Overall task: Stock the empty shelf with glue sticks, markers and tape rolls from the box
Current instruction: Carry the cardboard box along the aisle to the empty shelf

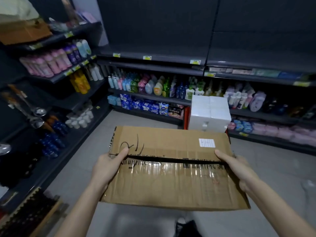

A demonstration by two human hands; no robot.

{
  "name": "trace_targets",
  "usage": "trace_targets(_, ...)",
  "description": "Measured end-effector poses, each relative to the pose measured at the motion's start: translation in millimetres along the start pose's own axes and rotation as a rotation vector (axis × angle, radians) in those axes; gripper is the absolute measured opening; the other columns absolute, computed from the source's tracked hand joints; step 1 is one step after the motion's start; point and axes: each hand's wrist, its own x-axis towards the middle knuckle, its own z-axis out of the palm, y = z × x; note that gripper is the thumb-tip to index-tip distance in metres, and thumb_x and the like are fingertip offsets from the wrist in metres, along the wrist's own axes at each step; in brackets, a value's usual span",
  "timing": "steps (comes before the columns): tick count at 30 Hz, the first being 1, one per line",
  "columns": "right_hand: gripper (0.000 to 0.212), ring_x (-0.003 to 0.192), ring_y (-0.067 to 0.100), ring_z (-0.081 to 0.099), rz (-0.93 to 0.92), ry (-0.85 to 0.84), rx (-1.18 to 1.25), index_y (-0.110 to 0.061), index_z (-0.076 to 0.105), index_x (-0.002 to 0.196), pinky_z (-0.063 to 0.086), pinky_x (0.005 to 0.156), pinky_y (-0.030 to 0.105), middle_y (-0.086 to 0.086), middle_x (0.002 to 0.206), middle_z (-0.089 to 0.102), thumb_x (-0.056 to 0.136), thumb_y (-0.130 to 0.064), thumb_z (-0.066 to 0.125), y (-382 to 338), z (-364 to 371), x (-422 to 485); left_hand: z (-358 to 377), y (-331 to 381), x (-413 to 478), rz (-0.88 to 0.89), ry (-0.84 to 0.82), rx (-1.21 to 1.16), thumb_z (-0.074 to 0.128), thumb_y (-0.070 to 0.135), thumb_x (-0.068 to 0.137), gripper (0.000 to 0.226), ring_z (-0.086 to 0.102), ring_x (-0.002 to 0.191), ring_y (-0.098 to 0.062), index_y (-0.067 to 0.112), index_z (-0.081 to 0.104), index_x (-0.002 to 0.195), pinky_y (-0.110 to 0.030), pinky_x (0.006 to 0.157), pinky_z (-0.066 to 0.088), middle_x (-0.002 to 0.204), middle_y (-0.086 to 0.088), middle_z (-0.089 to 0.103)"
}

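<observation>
A flat brown cardboard box (171, 151) with closed top flaps, clear tape and a white label is carried in front of me above the floor. My left hand (107, 166) grips its left side, thumb laid along the dark slit between the flaps. My right hand (237, 170) grips the right side the same way. The box's contents are hidden. Ahead and above, a dark shelf (153, 53) with yellow price tags stands bare.
Stocked shelves of bottles (153, 86) run below the bare shelf and along the left wall (56, 62). A white wrapped pack (210, 113) stands on the grey floor just beyond the box. A wooden crate (30, 218) sits at lower left. My shoe (180, 224) shows below.
</observation>
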Motion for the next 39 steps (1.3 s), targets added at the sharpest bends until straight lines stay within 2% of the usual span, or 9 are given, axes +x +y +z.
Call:
trace_targets(7, 0.04, 0.086, 0.03, 0.069, 0.002, 0.038, 0.061, -0.014, 0.064, 0.1, 0.053, 0.074, 0.038, 0.012, 0.089, 0.074, 0.075, -0.043, 0.076, -52.2, 11.0, 92.8, 36.9, 57.2, 112.0, 0.041, -0.118, 0.013, 0.069, 0.069, 0.067, 0.051, 0.071, 0.077, -0.022, 0.021, 0.073, 0.085, -0.047, 0.082, 0.055, 0.075, 0.003, 0.075)
trace_targets(14, 0.036, 0.086, 0.028, 0.069, 0.026, 0.087, 0.155, -0.016, 0.064, 0.1, 0.052, 0.067, 0.034, 0.011, 0.092, 0.074, 0.076, -0.039, 0.076, -102.9, 18.2, 164.3, 72.1, 138.3, 203.5, 0.071, -0.134, 0.063, 0.07, 0.058, 0.074, 0.045, 0.07, 0.072, -0.022, 0.014, 0.072, 0.078, -0.039, 0.077, 0.056, 0.067, -0.001, 0.073)
trace_targets(17, 0.036, 0.083, 0.028, 0.069, 0.024, 0.167, 0.192, -0.015, 0.065, 0.099, 0.052, 0.067, 0.033, 0.01, 0.088, 0.074, 0.075, -0.039, 0.077, -122.0, 20.5, 187.4, 86.0, 167.8, 240.8, 0.121, -0.148, 0.102, 0.069, 0.056, 0.076, 0.049, 0.07, 0.068, -0.025, 0.008, 0.069, 0.07, -0.035, 0.069, 0.053, 0.063, -0.004, 0.072)
trace_targets(19, 0.031, 0.08, 0.028, 0.068, 0.024, 0.211, 0.215, -0.016, 0.063, 0.094, 0.049, 0.062, 0.032, 0.011, 0.086, 0.073, 0.077, -0.038, 0.076, -136.4, 23.2, 200.5, 97.0, 184.6, 271.3, 0.15, -0.184, 0.124, 0.068, 0.061, 0.074, 0.057, 0.07, 0.068, -0.026, 0.004, 0.071, 0.074, -0.038, 0.074, 0.054, 0.065, -0.006, 0.072)
trace_targets(22, 0.026, 0.077, 0.028, 0.067, 0.03, 0.27, 0.248, -0.018, 0.059, 0.091, 0.046, 0.058, 0.032, 0.012, 0.085, 0.071, 0.079, -0.037, 0.073, -159.2, 28.4, 219.9, 117.0, 212.5, 318.9, 0.191, -0.234, 0.142, 0.067, 0.064, 0.073, 0.052, 0.069, 0.074, -0.023, 0.013, 0.072, 0.075, -0.038, 0.081, 0.054, 0.067, -0.001, 0.073)
trace_targets(26, 0.025, 0.073, 0.026, 0.066, 0.028, 0.4, 0.28, -0.014, 0.06, 0.088, 0.045, 0.056, 0.031, 0.012, 0.082, 0.07, 0.081, -0.034, 0.072, -183.3, 37.1, 246.8, 145.2, 250.4, 374.5, 0.286, -0.36, 0.17, 0.064, 0.054, 0.082, 0.039, 0.068, 0.077, -0.018, 0.017, 0.073, 0.072, -0.031, 0.075, 0.05, 0.067, 0.003, 0.073)
trace_targets(31, 0.041, 0.077, 0.027, 0.068, 0.075, 0.546, 0.303, -0.011, 0.063, 0.1, 0.047, 0.059, 0.031, 0.012, 0.084, 0.073, 0.077, -0.043, 0.074, -203.6, 54.5, 275.2, 172.2, 296.3, 440.7, 0.367, -0.483, 0.204, 0.064, 0.056, 0.081, 0.035, 0.064, 0.081, -0.017, 0.022, 0.07, 0.076, -0.037, 0.082, 0.05, 0.078, 0.002, 0.072)
trace_targets(34, 0.044, 0.077, 0.027, 0.069, 0.102, 0.615, 0.323, -0.012, 0.062, 0.1, 0.048, 0.06, 0.032, 0.011, 0.084, 0.073, 0.075, -0.046, 0.074, -213.4, 67.4, 285.8, 183.8, 319.1, 473.1, 0.419, -0.552, 0.206, 0.064, 0.056, 0.081, 0.028, 0.062, 0.083, -0.014, 0.028, 0.066, 0.076, -0.034, 0.08, 0.049, 0.08, 0.007, 0.069)
trace_targets(39, 0.045, 0.078, 0.029, 0.071, 0.151, 0.697, 0.357, -0.014, 0.063, 0.098, 0.054, 0.069, 0.037, 0.011, 0.083, 0.074, 0.074, -0.05, 0.074, -219.4, 77.3, 296.5, 207.8, 342.9, 507.5, 0.455, -0.672, 0.226, 0.065, 0.056, 0.08, 0.029, 0.066, 0.082, -0.018, 0.028, 0.069, 0.078, -0.039, 0.085, 0.052, 0.085, 0.0, 0.074)
